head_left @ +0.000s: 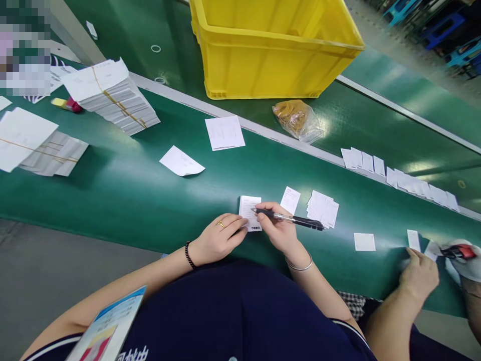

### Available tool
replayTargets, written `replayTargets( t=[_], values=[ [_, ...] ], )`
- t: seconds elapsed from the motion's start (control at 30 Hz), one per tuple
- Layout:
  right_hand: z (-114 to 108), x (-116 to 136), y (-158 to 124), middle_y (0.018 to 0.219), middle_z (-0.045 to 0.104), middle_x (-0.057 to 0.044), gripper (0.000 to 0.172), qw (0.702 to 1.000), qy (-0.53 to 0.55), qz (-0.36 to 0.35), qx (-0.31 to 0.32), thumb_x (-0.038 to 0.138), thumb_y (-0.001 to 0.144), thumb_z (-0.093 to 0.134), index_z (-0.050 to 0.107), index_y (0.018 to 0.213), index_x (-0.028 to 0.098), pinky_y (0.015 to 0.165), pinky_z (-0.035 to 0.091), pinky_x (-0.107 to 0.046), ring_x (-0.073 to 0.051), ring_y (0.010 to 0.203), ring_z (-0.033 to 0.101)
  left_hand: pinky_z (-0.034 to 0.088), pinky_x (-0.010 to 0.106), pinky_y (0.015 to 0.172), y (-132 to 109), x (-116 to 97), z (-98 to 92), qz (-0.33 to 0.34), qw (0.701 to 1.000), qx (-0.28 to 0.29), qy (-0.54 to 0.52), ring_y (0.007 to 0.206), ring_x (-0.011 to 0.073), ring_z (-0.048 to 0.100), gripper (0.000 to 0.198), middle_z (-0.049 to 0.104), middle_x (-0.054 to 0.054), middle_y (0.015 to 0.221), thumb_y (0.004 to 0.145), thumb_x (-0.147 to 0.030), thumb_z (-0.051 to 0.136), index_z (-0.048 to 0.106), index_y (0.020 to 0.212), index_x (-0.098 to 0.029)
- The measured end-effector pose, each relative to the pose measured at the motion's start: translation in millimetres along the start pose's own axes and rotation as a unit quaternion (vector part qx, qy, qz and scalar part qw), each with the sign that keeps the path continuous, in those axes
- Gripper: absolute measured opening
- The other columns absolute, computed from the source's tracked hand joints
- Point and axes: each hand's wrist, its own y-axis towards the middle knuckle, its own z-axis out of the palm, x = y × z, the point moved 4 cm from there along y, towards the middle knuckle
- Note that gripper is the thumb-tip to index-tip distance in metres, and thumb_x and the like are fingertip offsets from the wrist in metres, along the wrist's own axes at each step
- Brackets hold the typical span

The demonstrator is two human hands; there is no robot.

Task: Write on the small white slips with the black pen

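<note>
My right hand grips a black ballpoint pen, its tip at the printed face of a small stack of white cards. My left hand, fingers bent and close together, holds the left and lower edge of that stack on the green table. A gold ring and a dark bead bracelet are on my left side, a silver bangle on my right wrist. Just right of the stack lies a single printed card, partly behind my right hand. Beyond it is a loose pile of similar cards.
A yellow crate stands at the back, near a bag of rubber bands. Banded paper stacks sit at left. Loose sheets lie ahead. A co-worker's hand and gloved hand handle cards at right.
</note>
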Motion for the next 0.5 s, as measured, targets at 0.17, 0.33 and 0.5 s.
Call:
replayTargets(
  t=[0.17,0.33,0.5],
  values=[
    [7.1,8.0,3.9,0.074,0.070,0.000,0.008,0.990,-0.109,-0.085,-0.013,0.020,0.082,0.056,0.063,0.087,0.022,0.055,0.053,-0.025,-0.012,0.058,0.063,0.061,0.039,0.087,-0.3,-0.9,0.2,0.003,1.000,-0.012,0.004,0.101,0.0213,0.065,0.012,0.068,0.012,0.105,0.089,-0.006,0.057,0.063,0.098,-0.011],
    [11.8,3.5,3.6,0.065,0.066,0.001,0.010,0.984,-0.140,-0.105,-0.022,0.021,0.083,0.055,0.063,0.077,0.022,0.053,0.052,-0.025,-0.013,0.053,0.060,0.060,0.039,0.087,-1.0,0.1,2.2,-0.005,1.000,-0.003,-0.009,0.102,0.0204,0.064,0.013,0.069,0.011,0.105,0.090,-0.007,0.056,0.063,0.100,-0.013],
    [13.8,2.5,3.0,0.063,0.066,0.001,0.011,0.981,-0.148,-0.128,-0.015,0.019,0.083,0.056,0.063,0.075,0.022,0.056,0.053,-0.026,-0.013,0.055,0.061,0.061,0.038,0.085,1.2,-0.1,-0.8,0.000,1.000,-0.013,-0.007,0.099,0.0205,0.065,0.012,0.069,0.011,0.102,0.090,-0.006,0.057,0.063,0.098,-0.011]
  ],
)
